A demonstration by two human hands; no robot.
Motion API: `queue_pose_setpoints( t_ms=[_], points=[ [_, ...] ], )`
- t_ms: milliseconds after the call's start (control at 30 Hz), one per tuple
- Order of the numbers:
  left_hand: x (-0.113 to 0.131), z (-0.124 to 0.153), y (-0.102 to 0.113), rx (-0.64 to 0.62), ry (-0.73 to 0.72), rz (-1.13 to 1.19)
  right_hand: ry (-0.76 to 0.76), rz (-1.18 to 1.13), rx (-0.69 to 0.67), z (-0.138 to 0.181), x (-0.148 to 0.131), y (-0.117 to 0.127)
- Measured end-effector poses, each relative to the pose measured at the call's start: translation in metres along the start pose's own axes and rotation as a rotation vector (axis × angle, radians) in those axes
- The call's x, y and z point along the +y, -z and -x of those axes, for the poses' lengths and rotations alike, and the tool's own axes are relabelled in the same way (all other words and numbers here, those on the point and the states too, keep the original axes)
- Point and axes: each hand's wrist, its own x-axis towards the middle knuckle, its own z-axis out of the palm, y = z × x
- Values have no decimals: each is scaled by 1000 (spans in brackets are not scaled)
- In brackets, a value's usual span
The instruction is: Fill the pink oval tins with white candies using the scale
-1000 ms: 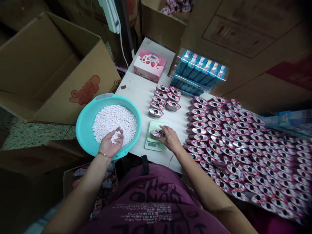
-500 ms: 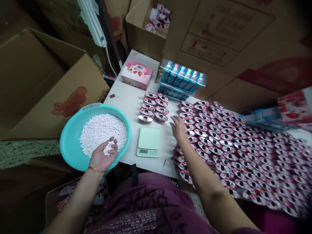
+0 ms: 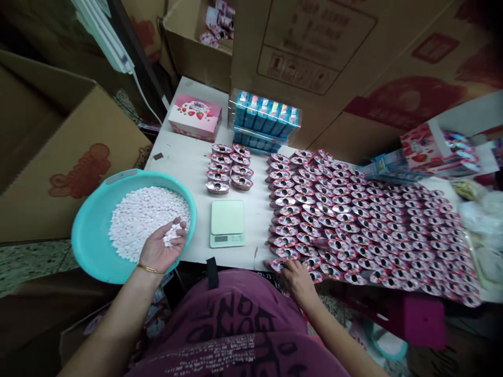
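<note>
My left hand (image 3: 164,245) is cupped palm-up over the right side of a turquoise basin (image 3: 90,235), fingers curled round a small heap of white candies (image 3: 173,233). Many more of these small white pieces (image 3: 145,220) lie in the basin. At the front edge of the table my right hand (image 3: 301,280) has its fingers bent on a small oval-topped pack (image 3: 277,265), at the near left corner of a large block of such packs (image 3: 346,209). Each has a dark round hole in its top. My fingertips are partly hidden.
Between basin and block lies a pale green scale (image 3: 227,217), with a small group of packs (image 3: 230,167) behind it. Farther back are a pink strawberry box (image 3: 195,118) and blue boxes in clear plastic (image 3: 265,120). Large cartons (image 3: 306,52) stand behind, and an open carton (image 3: 70,162) at left.
My right hand has come back from the far left side of the block to its near corner. The left hand still holds candies over the basin. The view has shifted right.
</note>
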Motion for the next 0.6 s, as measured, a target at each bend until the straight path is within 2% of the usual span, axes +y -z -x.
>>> queue_pose_setpoints(
  t_ms=[100, 200, 267, 333, 433, 533, 600],
  points=[
    [-2, 3, -3, 35, -20, -10, 140, -73, 91, -44, -29, 26],
    [-6, 6, 0, 57, -67, -11, 274, -86, 150, -111, -61, 53],
    [-8, 8, 6, 64, -106, 7, 311, -59, 137, -151, -76, 64],
    [-10, 9, 13, 65, -133, 13, 313, -37, 101, -174, -86, 71],
    [-18, 9, 22, 67, -142, -29, 328, -105, 147, -172, -104, 79],
    [-31, 12, 26, 69, -110, -61, 499, -213, 238, -153, -134, 88],
    [-38, 14, 29, 94, -84, -49, 573, -215, 240, -143, -156, 92]
  ],
)
